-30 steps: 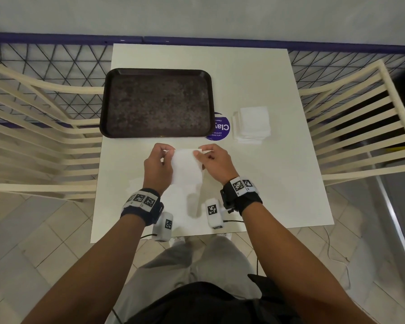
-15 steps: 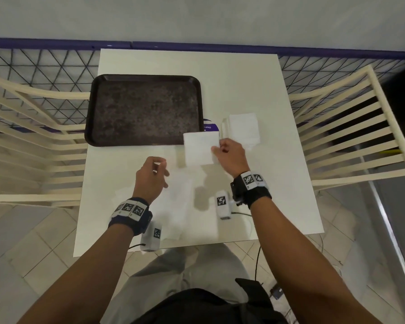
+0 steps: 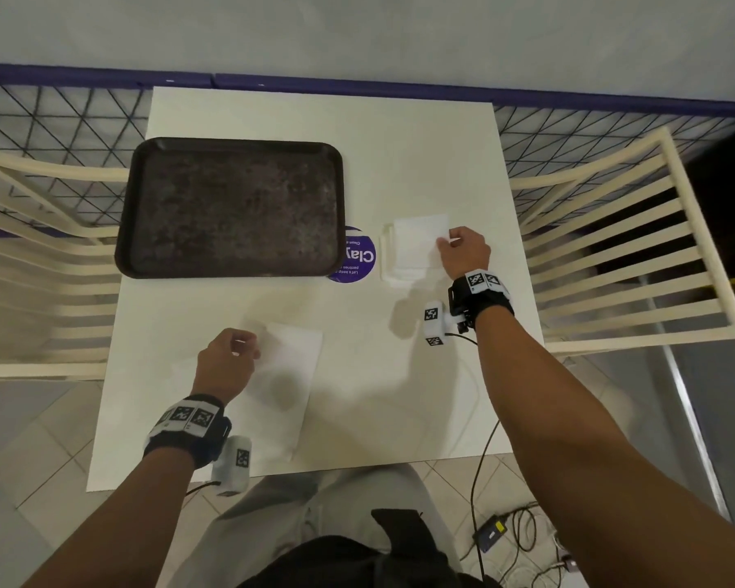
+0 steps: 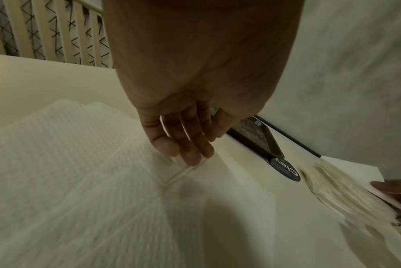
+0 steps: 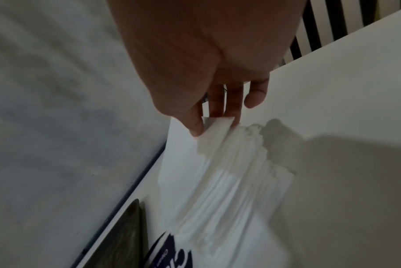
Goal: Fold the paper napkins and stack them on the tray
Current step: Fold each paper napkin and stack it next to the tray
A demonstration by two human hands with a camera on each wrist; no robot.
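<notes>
Right hand pinches top napkin on stack; left hand, fingers relaxed, hovers over unfolded napkin.

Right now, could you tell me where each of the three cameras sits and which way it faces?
Head: worn on the head, looking forward and down at the table, tray and napkin stack; both forearms, left hand and right hand show.
Left wrist: looks along the left hand at the unfolded napkin; palm and fingers show.
Right wrist: looks along the right hand pinching the top napkin; thumb and fingers show.
Shared: both wrist views catch the blue sticker and the stack.
</notes>
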